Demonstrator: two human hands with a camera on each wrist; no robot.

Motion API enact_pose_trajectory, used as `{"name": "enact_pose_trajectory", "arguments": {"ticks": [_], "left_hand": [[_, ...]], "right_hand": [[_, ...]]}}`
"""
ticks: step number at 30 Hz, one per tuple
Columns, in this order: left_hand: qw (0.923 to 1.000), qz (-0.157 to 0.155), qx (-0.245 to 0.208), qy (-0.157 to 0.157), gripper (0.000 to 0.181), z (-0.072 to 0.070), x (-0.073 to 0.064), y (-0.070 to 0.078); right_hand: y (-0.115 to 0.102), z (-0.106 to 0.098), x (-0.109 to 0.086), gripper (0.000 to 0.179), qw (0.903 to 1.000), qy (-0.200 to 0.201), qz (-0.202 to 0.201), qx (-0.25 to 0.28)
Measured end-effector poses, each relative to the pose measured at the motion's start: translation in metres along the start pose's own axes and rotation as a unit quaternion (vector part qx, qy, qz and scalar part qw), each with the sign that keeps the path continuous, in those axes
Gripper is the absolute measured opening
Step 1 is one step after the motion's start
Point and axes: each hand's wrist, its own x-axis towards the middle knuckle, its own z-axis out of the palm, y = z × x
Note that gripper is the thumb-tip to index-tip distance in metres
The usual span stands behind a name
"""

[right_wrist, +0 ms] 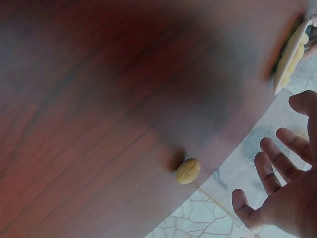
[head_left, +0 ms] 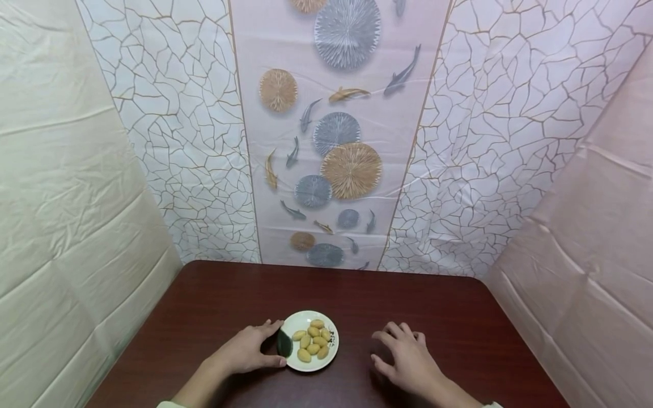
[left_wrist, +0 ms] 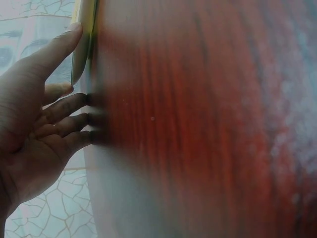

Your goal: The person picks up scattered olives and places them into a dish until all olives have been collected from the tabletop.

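A small white plate [head_left: 329, 360] on the table bears several oval, yellow-tan, nut-like pieces [head_left: 313, 349]. A dark green patch [head_left: 284, 344] shows at its left rim. My left hand [head_left: 250, 347] holds the plate's left edge, thumb at the near side and index finger at the far side. In the left wrist view, the plate [left_wrist: 83, 47] appears edge-on by the thumb. Right of the plate, my right hand [head_left: 405, 357] hovers over the table with loosely bent fingers and nothing in them. A single nut-like piece [right_wrist: 188, 171] lies on the table near its fingers, hidden in the head view.
The dark red-brown table [head_left: 245, 289] has a glossy wood-grain top. Behind it hangs a patterned cloth [head_left: 352, 170] with fish and round motifs. Plain beige cloth walls [head_left: 66, 226] close in the left and right sides.
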Motion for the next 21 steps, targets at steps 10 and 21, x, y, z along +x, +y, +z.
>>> {"name": "enact_pose_trajectory", "arguments": {"ticks": [10,21], "left_hand": [[1.0,0.005,0.005,0.007,0.102,0.002,0.0,-0.002],[1.0,-0.003,0.004,0.007,0.102,0.002,0.0,-0.002]], "right_hand": [[0.016,0.0,-0.008,0.033,0.9956,-0.073,0.058,0.001],[0.032,-0.001,-0.014,0.031,0.9928,-0.087,0.083,0.002]]}}
